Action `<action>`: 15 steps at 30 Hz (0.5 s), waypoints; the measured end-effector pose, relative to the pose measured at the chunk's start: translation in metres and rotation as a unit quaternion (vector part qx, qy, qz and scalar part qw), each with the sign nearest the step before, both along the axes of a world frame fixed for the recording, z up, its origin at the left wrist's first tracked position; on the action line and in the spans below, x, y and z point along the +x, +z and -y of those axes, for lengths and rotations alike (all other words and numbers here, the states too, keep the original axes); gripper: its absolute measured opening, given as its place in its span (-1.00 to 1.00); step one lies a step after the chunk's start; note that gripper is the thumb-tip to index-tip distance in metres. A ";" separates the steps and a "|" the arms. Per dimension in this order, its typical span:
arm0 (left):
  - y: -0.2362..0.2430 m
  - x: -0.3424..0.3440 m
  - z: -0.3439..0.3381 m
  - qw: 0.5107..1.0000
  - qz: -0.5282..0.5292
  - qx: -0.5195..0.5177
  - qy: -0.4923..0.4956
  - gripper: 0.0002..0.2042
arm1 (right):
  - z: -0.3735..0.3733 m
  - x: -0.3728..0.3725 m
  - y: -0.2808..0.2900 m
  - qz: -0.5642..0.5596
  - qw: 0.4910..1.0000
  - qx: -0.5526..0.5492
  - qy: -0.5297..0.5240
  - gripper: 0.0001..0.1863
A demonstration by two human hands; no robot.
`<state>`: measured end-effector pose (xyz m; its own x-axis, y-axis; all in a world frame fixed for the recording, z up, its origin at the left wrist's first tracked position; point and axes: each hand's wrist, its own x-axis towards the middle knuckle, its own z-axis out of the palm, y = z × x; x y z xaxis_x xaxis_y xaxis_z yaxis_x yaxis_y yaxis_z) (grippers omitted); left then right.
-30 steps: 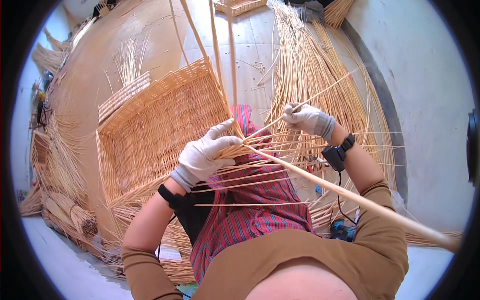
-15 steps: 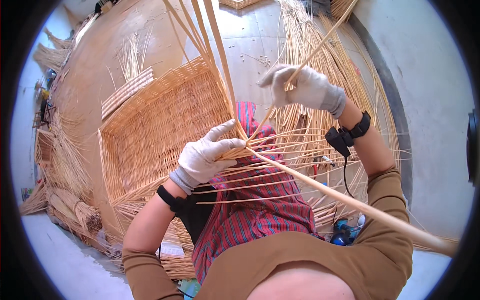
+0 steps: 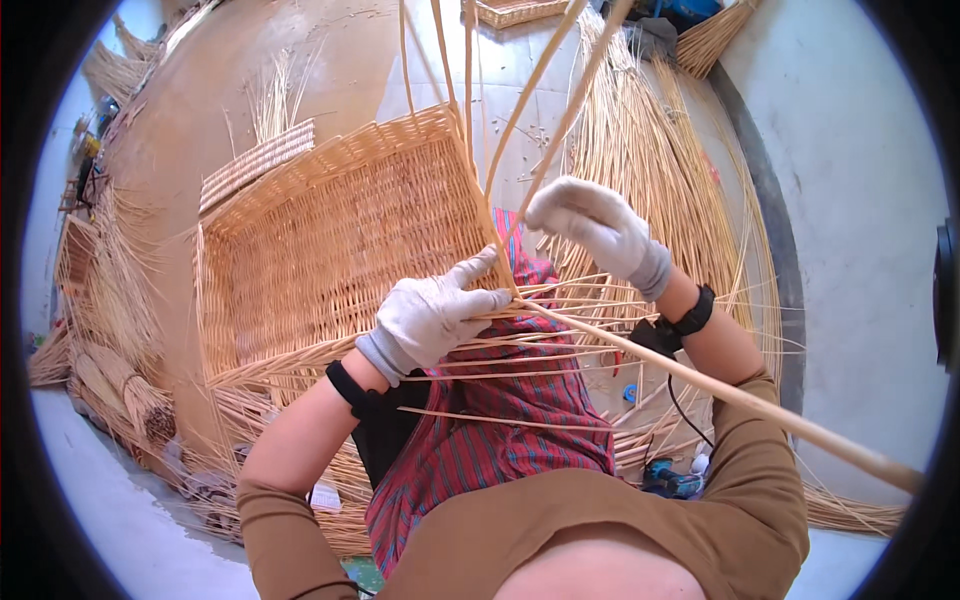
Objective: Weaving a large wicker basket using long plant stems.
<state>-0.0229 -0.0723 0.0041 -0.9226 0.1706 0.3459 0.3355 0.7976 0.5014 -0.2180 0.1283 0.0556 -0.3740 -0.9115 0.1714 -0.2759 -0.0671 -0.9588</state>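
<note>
A rectangular wicker basket [image 3: 330, 250] lies tilted at the left of my lap, with long willow rods standing up from its right side. My left hand [image 3: 430, 315], in a whitish glove, grips its near right corner, thumb and forefinger stretched over the rim. Loose rod ends [image 3: 560, 350] fan out to the right below that corner. One thick pale rod [image 3: 700, 390] runs from the corner to the lower right. My right hand [image 3: 600, 230], gloved too, hovers right of the corner with loosely bent fingers, its fingertips beside an upright rod [image 3: 560, 130].
A big bundle of rods [image 3: 650, 150] covers the floor at the far right, near the wall [image 3: 860, 200]. More bundles [image 3: 120, 390] lie at the left. Another wicker piece [image 3: 260, 160] rests behind the basket. A blue power tool [image 3: 675, 480] sits by my right elbow.
My right hand has let go of the rod it held and come down slightly; that rod now stands more upright, farther left. The basket's right corner has shifted slightly right with my left hand.
</note>
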 end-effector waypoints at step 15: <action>0.003 0.018 -0.033 0.968 -0.123 -0.213 -0.045 -0.62 | 0.039 -0.025 -0.070 0.139 0.959 -0.110 -0.222 -0.79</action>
